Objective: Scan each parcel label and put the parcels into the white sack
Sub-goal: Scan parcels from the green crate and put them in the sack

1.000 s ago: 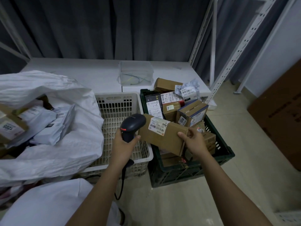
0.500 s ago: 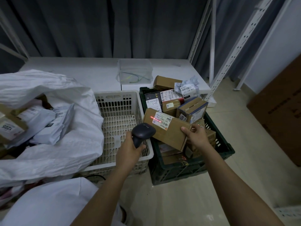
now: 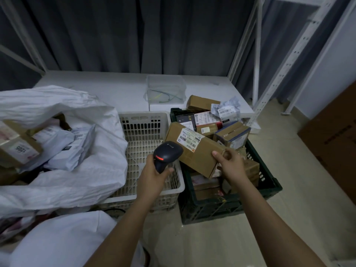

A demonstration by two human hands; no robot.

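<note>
My right hand [image 3: 230,166] grips the near end of a long brown cardboard parcel [image 3: 200,153], held tilted above the dark green crate [image 3: 269,189]. Its white barcode label [image 3: 189,139] faces up. My left hand [image 3: 154,178] holds a black handheld scanner [image 3: 167,154], its head just left of the label and a red light lit on its back. The white sack [image 3: 81,182] lies open at the left with several parcels and grey mailers inside. More boxes fill the green crate.
A white plastic basket [image 3: 144,151] stands between the sack and the green crate. Behind them is a low white platform [image 3: 115,91] with a clear plastic box [image 3: 165,89]. White shelf posts [image 3: 289,60] rise at the right, and a large brown carton [image 3: 335,143] stands on the floor at far right.
The scanner swung up and right toward the label. A red scan line crossed the label half a second ago and is gone now. The parcel sits slightly higher.
</note>
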